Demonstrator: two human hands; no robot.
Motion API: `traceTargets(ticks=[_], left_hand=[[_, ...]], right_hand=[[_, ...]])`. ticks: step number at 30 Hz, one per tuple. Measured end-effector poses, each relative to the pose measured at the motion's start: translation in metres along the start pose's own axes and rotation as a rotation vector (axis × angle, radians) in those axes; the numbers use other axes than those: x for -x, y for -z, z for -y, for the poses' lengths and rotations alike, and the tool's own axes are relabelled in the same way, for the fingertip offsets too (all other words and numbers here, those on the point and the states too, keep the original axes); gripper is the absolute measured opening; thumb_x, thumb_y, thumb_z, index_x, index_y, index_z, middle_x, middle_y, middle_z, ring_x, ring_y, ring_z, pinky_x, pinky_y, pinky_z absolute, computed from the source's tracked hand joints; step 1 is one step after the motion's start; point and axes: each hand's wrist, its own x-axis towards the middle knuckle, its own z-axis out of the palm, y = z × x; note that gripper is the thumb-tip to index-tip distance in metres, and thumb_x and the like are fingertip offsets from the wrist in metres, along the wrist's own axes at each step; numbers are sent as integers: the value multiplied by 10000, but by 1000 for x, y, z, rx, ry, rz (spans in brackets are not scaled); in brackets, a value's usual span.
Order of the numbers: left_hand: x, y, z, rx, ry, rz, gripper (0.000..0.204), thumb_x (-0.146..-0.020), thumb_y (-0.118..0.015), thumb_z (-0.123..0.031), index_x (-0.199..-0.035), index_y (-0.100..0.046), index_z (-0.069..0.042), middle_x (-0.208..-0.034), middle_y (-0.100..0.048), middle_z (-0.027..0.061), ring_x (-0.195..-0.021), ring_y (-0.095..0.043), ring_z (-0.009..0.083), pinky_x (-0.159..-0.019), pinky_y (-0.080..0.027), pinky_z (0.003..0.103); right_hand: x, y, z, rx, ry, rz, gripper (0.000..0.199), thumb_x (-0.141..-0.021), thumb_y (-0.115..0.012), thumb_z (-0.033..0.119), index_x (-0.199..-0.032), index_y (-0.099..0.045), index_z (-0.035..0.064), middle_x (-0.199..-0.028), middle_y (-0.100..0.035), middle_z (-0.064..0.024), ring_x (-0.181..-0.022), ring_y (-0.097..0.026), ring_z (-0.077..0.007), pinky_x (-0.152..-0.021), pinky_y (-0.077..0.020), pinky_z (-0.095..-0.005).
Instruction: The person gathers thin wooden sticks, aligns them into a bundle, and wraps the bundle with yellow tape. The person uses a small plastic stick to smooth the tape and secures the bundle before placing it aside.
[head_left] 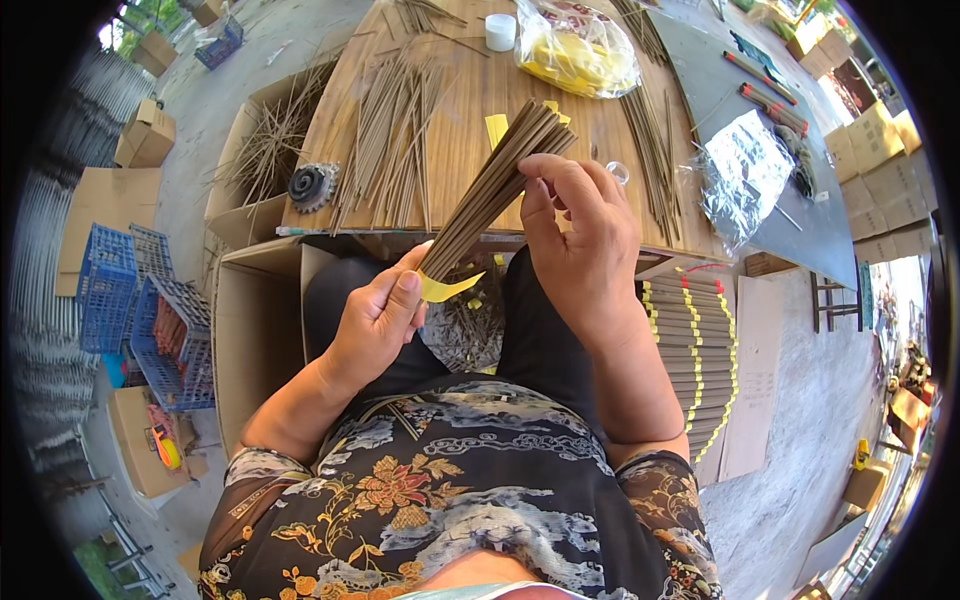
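Observation:
My left hand [375, 315] is closed around the lower end of a bundle of thin brown incense sticks [490, 180]. A yellow paper strip [450, 288] wraps the bundle's base there, and its loose tail sticks out to the right. The bundle leans up and to the right, over the table's near edge. Beside its upper part, my right hand [583, 225] is curled, with thumb and index finger in a pinch at the bundle's edge. Whether a stick lies between those fingertips is hidden. Yellow paper pieces [497, 130] lie on the table behind the bundle.
Loose sticks [392, 145] are spread over the wooden table [463, 95], with a clear bag of yellow strips [578, 55], a white cup [500, 32] and a black gear-like part [312, 187]. Banded bundles [690, 350] lie to the right. Cardboard boxes and blue crates [110, 285] stand left.

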Motion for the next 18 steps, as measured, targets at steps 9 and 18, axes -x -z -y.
traceTargets(ticks=[9, 18], left_hand=[[0, -2, -1, -28, 22, -3, 450, -938, -371, -312, -1258, -399, 3, -633, -465, 6, -497, -376, 33, -439, -319, 146], [-2, -3, -1, -46, 50, 89, 466, -939, -364, -324, -1274, -381, 0, -624, -448, -4, -508, -373, 28, -455, -328, 147]], right_hand=[[2, 0, 4, -116, -126, 43, 137, -742, -601, 82, -867, -603, 27, -711, -576, -105, -671, -568, -260, -592, -454, -333], [-6, 9, -3, -320, -482, 305, 128, -792, -622, 104, -823, -585, -15, -636, -525, 32, -581, -444, -15, -502, -352, -170]])
